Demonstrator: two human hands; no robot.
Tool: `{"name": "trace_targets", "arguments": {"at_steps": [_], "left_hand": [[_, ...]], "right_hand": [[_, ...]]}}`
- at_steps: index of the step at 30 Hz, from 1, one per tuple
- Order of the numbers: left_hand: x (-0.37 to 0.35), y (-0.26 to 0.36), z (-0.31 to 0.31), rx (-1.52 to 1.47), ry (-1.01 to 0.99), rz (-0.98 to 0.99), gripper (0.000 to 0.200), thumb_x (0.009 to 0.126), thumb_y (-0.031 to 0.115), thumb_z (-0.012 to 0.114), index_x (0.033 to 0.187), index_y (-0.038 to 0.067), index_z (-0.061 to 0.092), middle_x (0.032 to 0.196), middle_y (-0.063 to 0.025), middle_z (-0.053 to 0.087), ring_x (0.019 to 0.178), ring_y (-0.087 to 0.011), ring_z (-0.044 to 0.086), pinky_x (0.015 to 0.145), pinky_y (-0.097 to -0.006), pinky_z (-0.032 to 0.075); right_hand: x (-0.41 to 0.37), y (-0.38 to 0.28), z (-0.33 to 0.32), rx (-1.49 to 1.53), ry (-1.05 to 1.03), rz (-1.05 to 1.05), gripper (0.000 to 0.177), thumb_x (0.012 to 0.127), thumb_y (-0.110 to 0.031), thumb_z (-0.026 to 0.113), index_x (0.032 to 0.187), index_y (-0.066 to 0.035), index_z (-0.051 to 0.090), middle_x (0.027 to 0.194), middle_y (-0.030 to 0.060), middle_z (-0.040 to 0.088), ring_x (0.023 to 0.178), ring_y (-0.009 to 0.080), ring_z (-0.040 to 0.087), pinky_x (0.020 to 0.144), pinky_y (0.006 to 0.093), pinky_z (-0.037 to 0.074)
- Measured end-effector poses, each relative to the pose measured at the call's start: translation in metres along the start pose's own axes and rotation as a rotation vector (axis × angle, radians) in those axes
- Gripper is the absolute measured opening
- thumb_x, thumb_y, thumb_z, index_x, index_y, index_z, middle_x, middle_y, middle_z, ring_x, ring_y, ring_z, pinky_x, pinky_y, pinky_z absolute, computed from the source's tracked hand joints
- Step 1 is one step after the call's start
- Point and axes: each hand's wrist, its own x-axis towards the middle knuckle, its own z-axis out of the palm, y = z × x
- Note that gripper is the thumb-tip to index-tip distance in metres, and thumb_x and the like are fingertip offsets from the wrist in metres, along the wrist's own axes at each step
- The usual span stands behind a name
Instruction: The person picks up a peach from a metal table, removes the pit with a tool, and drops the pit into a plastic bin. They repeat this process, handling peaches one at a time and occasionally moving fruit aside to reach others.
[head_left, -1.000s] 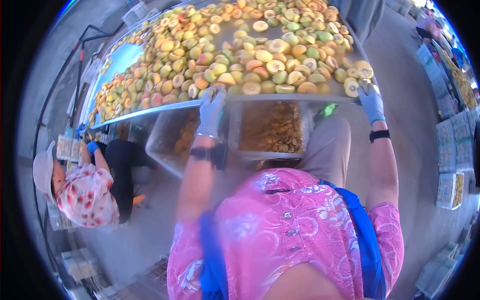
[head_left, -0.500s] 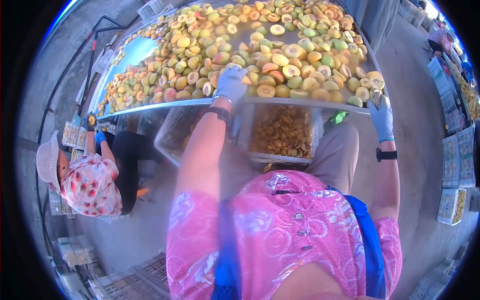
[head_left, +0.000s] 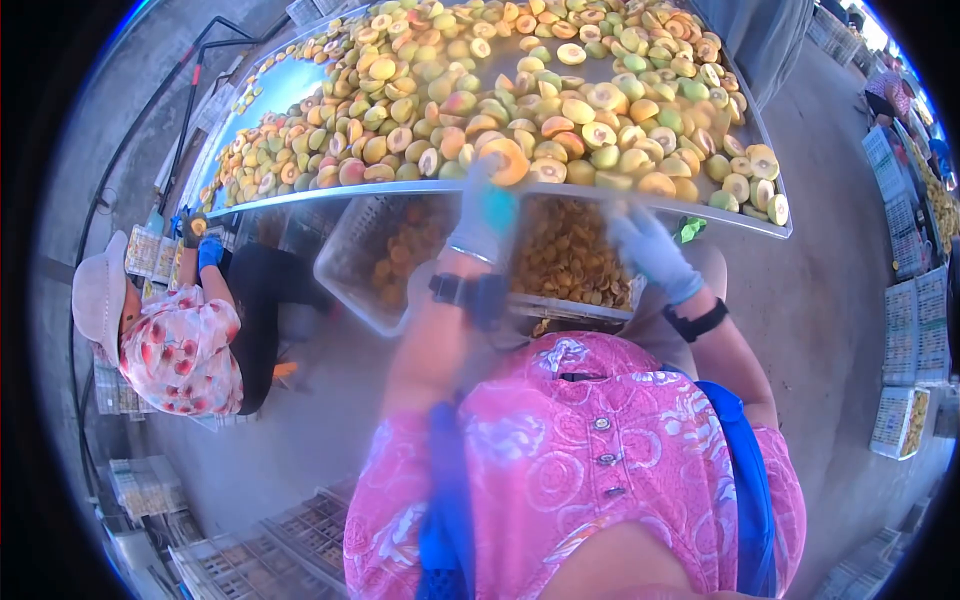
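Note:
My gloved left hand (head_left: 483, 212) is raised at the near edge of a long metal table (head_left: 320, 197) and grips an orange peach (head_left: 505, 160) at its fingertips. My gloved right hand (head_left: 648, 245) is blurred just below the table edge, over a crate. I cannot tell whether it holds anything. Halved peaches (head_left: 560, 100) in yellow, green and red cover most of the table top.
Under the table edge stand a crate of brownish fruit pieces (head_left: 565, 262) and a second crate (head_left: 375, 262) to its left. A seated person in a floral shirt and hat (head_left: 170, 350) works at the left. Filled trays (head_left: 910, 330) line the floor at right; stacked crates (head_left: 250, 560) lie lower left.
My left hand has lifted a peach off the table edge. My right hand has left the table's right corner and swung left and down toward the middle.

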Motion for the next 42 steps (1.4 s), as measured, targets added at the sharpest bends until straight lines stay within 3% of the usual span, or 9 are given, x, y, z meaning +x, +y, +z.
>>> {"name": "trace_targets", "arguments": {"at_steps": [2,4,6,14,17,27,29,31,42], "left_hand": [[-0.012,0.003,0.01,-0.165,-0.025,-0.061,0.034,0.087,0.023,0.064,0.113,0.004,0.052,0.101,-0.0075,0.055,0.089,-0.0272,0.059,0.079,-0.0382,0.055],[-0.031,0.009,0.018,1.271,-0.157,0.649,0.037,0.085,0.021,0.067,0.113,0.002,0.051,0.099,-0.0065,0.059,0.082,-0.0273,0.061,0.079,-0.0375,0.055],[-0.037,0.006,0.014,1.062,-0.177,0.535,0.038,0.088,0.022,0.064,0.116,0.002,0.05,0.103,-0.0086,0.059,0.086,-0.0266,0.06,0.081,-0.0373,0.054],[-0.044,-0.006,-0.001,-0.112,-0.271,-0.05,0.049,0.095,0.03,0.057,0.132,0.002,0.044,0.111,-0.0102,0.059,0.096,-0.0198,0.06,0.081,-0.0317,0.052],[-0.043,-0.013,-0.005,-0.09,-0.255,-0.062,0.05,0.098,0.035,0.051,0.133,0.001,0.041,0.115,-0.0096,0.056,0.102,-0.0156,0.056,0.086,-0.03,0.05],[-0.068,0.001,0.006,0.42,-0.216,0.1,0.045,0.096,0.038,0.055,0.122,0.002,0.047,0.105,-0.0042,0.055,0.092,-0.012,0.051,0.076,-0.026,0.046],[-0.063,-0.005,-0.001,0.427,-0.213,0.133,0.043,0.096,0.038,0.056,0.119,0.002,0.049,0.103,-0.0032,0.055,0.091,-0.0117,0.051,0.075,-0.0262,0.045],[-0.056,-0.014,-0.013,0.486,-0.192,0.19,0.041,0.096,0.039,0.055,0.116,0.003,0.05,0.101,-0.0022,0.055,0.092,-0.0109,0.049,0.078,-0.0263,0.043],[-0.062,-0.017,-0.031,0.176,-0.088,0.11,0.052,0.098,0.049,0.045,0.12,0.003,0.052,0.102,-0.0036,0.058,0.092,-0.0115,0.053,0.084,-0.0248,0.046]], "right_hand": [[0.0,-0.011,0.028,0.062,-0.122,0.146,0.024,0.096,-0.022,0.054,0.109,-0.001,0.057,0.078,-0.0021,0.055,0.07,0.0118,0.055,0.067,0.0256,0.048],[0.007,-0.009,0.048,0.036,-0.177,0.03,0.023,0.097,-0.024,0.051,0.11,-0.005,0.056,0.075,-0.0031,0.052,0.06,0.0075,0.05,0.053,0.0222,0.042],[0.011,-0.008,0.057,0.005,-0.233,-0.087,0.022,0.098,-0.026,0.049,0.11,-0.008,0.055,0.072,-0.004,0.049,0.05,0.0032,0.045,0.04,0.0187,0.035],[0.024,-0.004,0.061,-0.729,-0.015,-0.715,0.034,0.094,-0.025,0.057,0.118,-0.002,0.053,0.094,0.0201,0.065,0.077,0.0385,0.064,0.069,0.0434,0.051],[0.032,0.01,0.059,-1.073,0.057,-1.063,0.03,0.089,-0.015,0.056,0.118,-0.004,0.054,0.11,0.0205,0.055,0.068,0.0286,0.063,0.055,0.0373,0.052],[0.027,-0.001,0.071,-1.068,-0.012,-1.062,0.036,0.086,-0.01,0.052,0.121,-0.003,0.052,0.104,0.0181,0.053,0.066,0.0251,0.062,0.053,0.0336,0.051],[0.019,-0.017,0.078,-0.859,-0.05,-0.811,0.028,0.096,-0.028,0.053,0.098,0.0,0.053,0.073,0.0224,0.061,0.065,0.042,0.059,0.057,0.0499,0.044],[0.019,-0.02,0.083,-0.861,-0.049,-0.803,0.027,0.096,-0.028,0.053,0.096,-0.001,0.052,0.07,0.0222,0.059,0.063,0.0419,0.058,0.056,0.0501,0.043],[0.027,0.001,0.104,-0.805,-0.11,-0.79,0.026,0.097,-0.025,0.051,0.098,0.0,0.052,0.073,0.022,0.06,0.065,0.0405,0.059,0.056,0.0487,0.044]]}}
